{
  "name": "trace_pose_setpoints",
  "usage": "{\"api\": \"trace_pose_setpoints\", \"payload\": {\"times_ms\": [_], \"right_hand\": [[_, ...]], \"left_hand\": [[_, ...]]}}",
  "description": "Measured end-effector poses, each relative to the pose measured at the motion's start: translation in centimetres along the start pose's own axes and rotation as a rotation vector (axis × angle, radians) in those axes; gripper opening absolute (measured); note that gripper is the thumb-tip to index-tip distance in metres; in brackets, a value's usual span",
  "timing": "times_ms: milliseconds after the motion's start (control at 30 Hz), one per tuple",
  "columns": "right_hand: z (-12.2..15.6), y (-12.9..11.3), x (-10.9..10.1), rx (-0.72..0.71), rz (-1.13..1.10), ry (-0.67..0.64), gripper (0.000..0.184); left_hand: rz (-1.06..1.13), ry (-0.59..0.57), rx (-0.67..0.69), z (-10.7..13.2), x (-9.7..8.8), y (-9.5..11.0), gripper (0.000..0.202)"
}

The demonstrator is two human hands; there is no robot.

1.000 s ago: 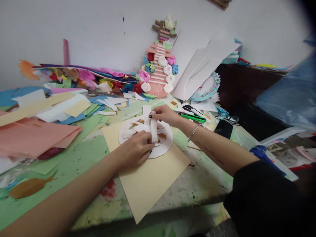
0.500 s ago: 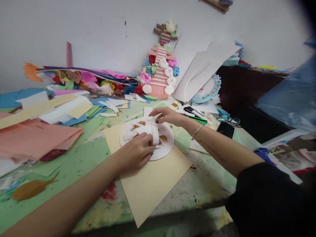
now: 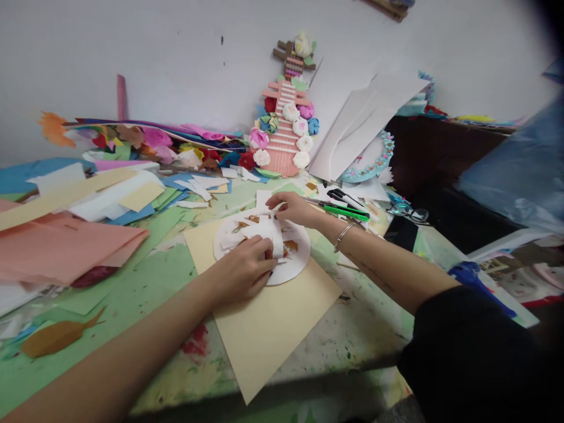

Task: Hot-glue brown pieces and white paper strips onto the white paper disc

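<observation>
A white paper disc (image 3: 296,271) lies on a cream sheet of paper (image 3: 268,335), with torn white pieces and brown scraps (image 3: 291,245) on its face. A white paper strip (image 3: 276,238) arches over the middle of the disc. My left hand (image 3: 247,265) has its fingers curled on the near end of this strip, resting on the disc. My right hand (image 3: 294,208) bends its thumb and fingers at the strip's far end; the exact contact is partly hidden.
Coloured paper sheets (image 3: 66,247) are heaped at the left. A pink lute-shaped craft (image 3: 284,141) with paper flowers leans on the wall. Pens, a green cutter (image 3: 346,211), a black phone (image 3: 400,232) and glasses (image 3: 416,215) lie at the right. A brown paper leaf (image 3: 57,338) lies front left.
My right hand has shifted slightly, with its wrist and forearm a little further left, showing more of the green cutter. The left hand and the disc stay in place.
</observation>
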State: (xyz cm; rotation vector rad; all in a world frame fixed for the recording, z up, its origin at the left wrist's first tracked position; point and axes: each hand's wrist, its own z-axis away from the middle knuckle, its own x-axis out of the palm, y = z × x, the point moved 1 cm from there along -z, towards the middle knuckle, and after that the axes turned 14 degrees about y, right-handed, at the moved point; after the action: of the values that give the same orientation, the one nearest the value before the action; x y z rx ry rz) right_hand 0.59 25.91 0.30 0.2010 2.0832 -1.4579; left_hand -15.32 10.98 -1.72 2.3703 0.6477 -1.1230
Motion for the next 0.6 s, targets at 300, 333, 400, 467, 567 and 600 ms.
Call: {"api": "trace_pose_setpoints", "payload": {"times_ms": [300,333,400,467,567,600], "right_hand": [[-0.6,1.4,0.7,0.087,-0.071,0.073,0.032],[-0.6,1.5,0.6,0.095,-0.076,0.079,0.03],[-0.5,1.5,0.4,0.103,-0.084,0.076,0.026],[-0.2,1.2,0.0,0.093,-0.081,0.056,0.02],[0.5,0.8,-0.3,0.057,-0.048,0.01,0.027],[0.7,0.7,-0.3,0.046,-0.033,0.0,0.032]], "left_hand": [[-0.005,0.003,0.001,0.2,0.2,-0.2,0.03],[-0.008,0.002,-0.001,0.2,0.2,-0.3,0.03],[-0.009,0.003,0.007,0.2,0.2,-0.3,0.029],[-0.005,0.012,0.021,0.2,0.2,-0.3,0.028],[0.007,0.032,0.033,0.3,0.3,-0.4,0.028],[0.009,0.039,0.036,0.3,0.3,-0.4,0.029]]}}
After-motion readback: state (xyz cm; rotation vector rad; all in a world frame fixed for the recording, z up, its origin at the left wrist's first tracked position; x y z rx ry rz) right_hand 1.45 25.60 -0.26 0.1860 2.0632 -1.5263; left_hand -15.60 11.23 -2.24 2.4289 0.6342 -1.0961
